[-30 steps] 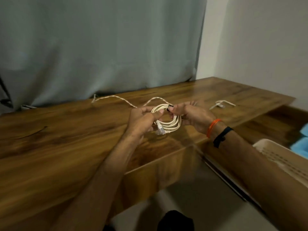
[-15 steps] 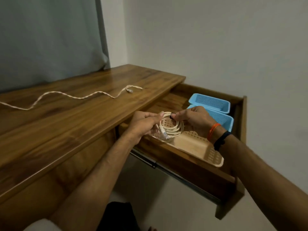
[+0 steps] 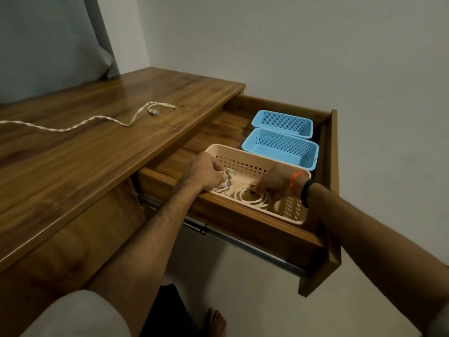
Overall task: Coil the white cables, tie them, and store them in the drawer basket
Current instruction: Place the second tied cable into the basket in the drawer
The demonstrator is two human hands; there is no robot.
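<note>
Coil: I see the coiled white cable [image 3: 252,199] lying in the beige basket [image 3: 255,155] at 5 o'clock of the open drawer [image 3: 334,166].
Left hand [image 3: 206,170]: curled round cable strands and a plug.
Right hand [image 3: 273,183]: fingertips pinching the coil's dark tie.
Risk: I judge letting go unevenly could spring the loops apart or snag a plug in the slots.
Remaining: loose cable [image 3: 80,122] lies on the table [image 3: 102,161] at 10 o'clock.

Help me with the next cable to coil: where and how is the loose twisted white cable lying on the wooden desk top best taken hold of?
Probably at its free end, the small hooked loop with the clear plug, on the loose twisted white cable. It lies flat on the wooden desk top nearest the open drawer, so pinch it from above; the other end runs out of view.
</note>
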